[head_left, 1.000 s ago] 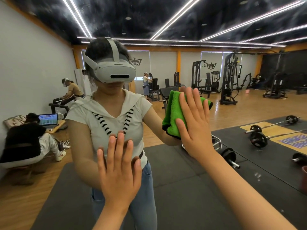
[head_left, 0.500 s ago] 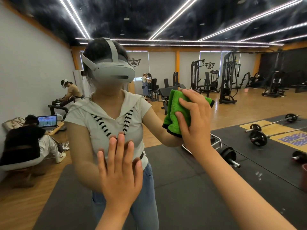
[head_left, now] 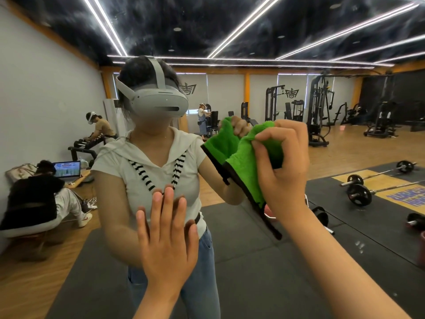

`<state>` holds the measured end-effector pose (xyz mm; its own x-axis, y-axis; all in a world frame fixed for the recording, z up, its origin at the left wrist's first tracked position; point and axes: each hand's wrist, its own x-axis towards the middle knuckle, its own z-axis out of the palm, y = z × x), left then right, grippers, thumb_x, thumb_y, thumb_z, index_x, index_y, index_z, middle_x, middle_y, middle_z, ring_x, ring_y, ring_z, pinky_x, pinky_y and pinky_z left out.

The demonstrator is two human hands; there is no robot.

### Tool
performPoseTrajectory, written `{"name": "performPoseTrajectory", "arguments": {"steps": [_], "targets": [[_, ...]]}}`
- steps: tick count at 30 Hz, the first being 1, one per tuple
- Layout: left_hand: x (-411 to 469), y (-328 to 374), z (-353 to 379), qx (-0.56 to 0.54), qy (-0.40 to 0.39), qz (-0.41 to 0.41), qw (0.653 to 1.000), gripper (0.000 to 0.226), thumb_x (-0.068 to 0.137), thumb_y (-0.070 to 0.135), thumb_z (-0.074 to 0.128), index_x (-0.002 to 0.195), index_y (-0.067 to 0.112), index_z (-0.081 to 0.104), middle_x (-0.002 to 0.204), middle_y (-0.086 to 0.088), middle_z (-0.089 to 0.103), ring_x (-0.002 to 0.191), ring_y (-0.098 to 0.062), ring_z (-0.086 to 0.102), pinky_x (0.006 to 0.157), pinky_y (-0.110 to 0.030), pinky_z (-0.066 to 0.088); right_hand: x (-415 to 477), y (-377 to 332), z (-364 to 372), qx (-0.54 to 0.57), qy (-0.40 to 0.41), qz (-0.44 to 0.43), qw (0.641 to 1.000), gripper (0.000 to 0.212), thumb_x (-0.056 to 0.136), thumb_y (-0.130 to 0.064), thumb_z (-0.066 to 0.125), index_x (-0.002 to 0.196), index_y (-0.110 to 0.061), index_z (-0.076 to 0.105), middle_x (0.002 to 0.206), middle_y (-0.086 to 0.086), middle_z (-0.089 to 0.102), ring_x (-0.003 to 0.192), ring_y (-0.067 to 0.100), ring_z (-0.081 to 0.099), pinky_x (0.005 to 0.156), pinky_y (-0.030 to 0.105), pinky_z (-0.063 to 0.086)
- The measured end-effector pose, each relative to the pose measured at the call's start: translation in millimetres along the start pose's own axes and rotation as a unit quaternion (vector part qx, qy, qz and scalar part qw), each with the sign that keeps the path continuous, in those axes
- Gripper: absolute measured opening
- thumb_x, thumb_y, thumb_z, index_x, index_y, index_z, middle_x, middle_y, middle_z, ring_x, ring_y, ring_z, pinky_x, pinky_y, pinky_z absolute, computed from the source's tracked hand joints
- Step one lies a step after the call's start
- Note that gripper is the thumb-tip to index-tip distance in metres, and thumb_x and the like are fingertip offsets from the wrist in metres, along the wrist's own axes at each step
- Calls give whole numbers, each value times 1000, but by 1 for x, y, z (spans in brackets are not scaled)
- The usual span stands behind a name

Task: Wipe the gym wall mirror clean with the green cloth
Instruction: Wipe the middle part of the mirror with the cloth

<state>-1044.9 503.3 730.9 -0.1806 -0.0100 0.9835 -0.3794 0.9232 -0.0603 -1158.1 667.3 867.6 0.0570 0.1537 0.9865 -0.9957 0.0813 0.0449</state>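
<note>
Right hand bunching a fuzzy green cloth with a black hem at the large gym wall mirror.

The right hand's fingers and thumb are curled round the cloth, gripping it in a wad. The cloth bulges out from under the fingers to their left and hangs below the palm, meeting its own reflection in the glass. Lower and to the left, the left hand lies flat against the mirror, fingers straight, holding nothing.

Left hand on mirror; cloth in right hand, higher, to its right
</note>
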Motion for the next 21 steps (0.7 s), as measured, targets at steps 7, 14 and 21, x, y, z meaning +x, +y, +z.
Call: {"name": "performPoseTrajectory", "arguments": {"steps": [7, 14, 21], "targets": [[0, 0, 0, -4, -2, 0, 1000, 56, 98, 30, 44, 148, 7, 34, 169, -5, 9, 155, -25, 11, 125, -49, 8, -18, 26, 17, -201, 27, 23, 979, 8, 93, -15, 68, 98, -9, 70, 119, 3, 45, 113, 25, 43, 105, 24, 24], [0, -1, 0, -8, 2, 3, 1000, 51, 103, 30, 39, 148, 7, 35, 169, -5, 8, 155, -25, 11, 125, -49, 8, -39, 9, 20, -207, -83, 50, 974, 69, 90, -53, 59, 138, -3, 55, 143, 6, 32, 138, 31, 31, 121, 52, 15], [1, 0, 0, -9, 3, 3, 1000, 49, 106, 32, 34, 148, 7, 35, 169, -5, 7, 155, -25, 10, 126, -49, 7, -31, 25, 25, -224, -121, 47, 966, 69, 98, -62, 39, 153, -20, 31, 160, 27, 19, 151, 37, 13, 122, 56, 8]]}}
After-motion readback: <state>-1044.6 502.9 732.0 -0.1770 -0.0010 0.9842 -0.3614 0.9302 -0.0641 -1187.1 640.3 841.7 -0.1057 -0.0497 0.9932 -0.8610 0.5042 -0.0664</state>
